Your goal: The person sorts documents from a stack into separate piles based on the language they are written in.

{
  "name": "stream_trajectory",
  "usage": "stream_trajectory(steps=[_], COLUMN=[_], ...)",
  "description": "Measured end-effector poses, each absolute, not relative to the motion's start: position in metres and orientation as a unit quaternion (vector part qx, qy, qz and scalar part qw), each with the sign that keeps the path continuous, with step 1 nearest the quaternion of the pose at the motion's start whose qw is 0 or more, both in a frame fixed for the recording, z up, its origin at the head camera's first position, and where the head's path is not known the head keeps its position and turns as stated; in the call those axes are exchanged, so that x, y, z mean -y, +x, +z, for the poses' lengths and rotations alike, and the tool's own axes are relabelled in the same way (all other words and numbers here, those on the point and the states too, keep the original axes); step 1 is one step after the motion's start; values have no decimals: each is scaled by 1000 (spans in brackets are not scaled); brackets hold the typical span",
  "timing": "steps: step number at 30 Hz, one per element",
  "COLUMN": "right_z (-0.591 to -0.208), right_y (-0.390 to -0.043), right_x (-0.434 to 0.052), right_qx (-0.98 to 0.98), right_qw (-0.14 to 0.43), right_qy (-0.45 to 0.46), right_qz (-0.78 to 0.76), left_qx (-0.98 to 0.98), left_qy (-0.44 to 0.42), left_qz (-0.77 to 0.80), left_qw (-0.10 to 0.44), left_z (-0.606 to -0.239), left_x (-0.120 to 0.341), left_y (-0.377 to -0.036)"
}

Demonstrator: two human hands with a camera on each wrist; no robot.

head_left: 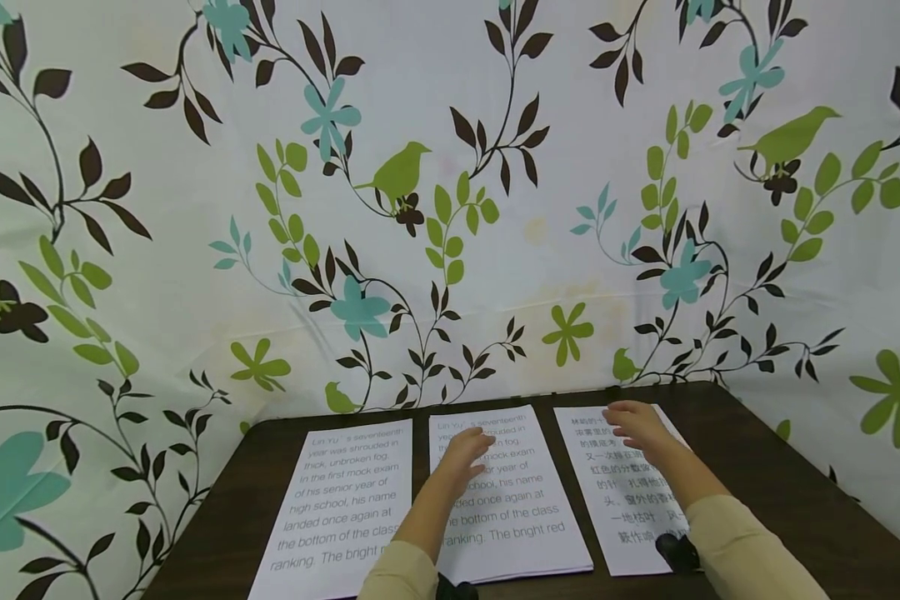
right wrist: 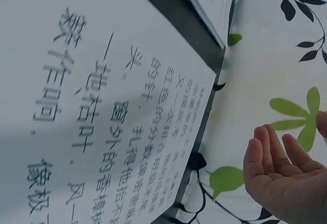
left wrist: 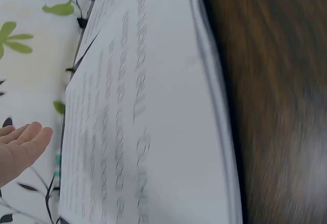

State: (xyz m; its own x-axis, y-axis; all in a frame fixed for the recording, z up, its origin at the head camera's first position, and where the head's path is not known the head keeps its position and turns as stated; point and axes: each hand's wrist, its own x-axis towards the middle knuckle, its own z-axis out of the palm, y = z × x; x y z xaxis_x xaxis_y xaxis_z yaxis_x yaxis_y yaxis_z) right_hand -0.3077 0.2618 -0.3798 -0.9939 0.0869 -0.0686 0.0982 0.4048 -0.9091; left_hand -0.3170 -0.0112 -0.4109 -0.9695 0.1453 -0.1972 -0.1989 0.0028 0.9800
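Observation:
Three white paper stacks or sheets lie side by side on a dark table. The left sheet (head_left: 345, 500) and the middle stack (head_left: 525, 533) carry printed English text; the right sheet (head_left: 600, 500) has Chinese characters. Above the middle stack hovers my left hand (head_left: 461, 460), fingers loosely extended, holding nothing. My right hand (head_left: 641, 429) is raised over the upper part of the right sheet, its fingers relaxed and free of any object. In the right wrist view the right hand (right wrist: 286, 173) shows gently bent fingers, apart from the paper.
The dark wooden table (head_left: 765, 467) extends right of the papers. Behind it hangs a white cloth (head_left: 450, 333) patterned with leaves, flowers and birds. A small black object (head_left: 677, 552) sits at the right wrist, another (head_left: 457, 588) at the left.

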Motion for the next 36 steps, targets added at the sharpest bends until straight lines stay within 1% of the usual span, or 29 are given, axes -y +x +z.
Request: stream_trajectory(steps=[9,19,29,36], right_z=[-382,-389,-404,-414], right_y=[-319,-319,-316,-310], right_x=[-234,-213,-203,-197], right_qx=[-843,-845,-834,-826], right_qw=[9,12,33,44], right_qy=[49,43,47,58], right_qz=[-536,-532,-549,-559], left_qx=[-704,-717,-726,-718], left_qy=[-21,-42,-60,-80], left_qz=[703,691,681,687], left_qw=[95,83,80,83], left_z=[-408,-419,-433,-442], left_x=[47,74,87,91], left_y=[-316,-318,-310,-310])
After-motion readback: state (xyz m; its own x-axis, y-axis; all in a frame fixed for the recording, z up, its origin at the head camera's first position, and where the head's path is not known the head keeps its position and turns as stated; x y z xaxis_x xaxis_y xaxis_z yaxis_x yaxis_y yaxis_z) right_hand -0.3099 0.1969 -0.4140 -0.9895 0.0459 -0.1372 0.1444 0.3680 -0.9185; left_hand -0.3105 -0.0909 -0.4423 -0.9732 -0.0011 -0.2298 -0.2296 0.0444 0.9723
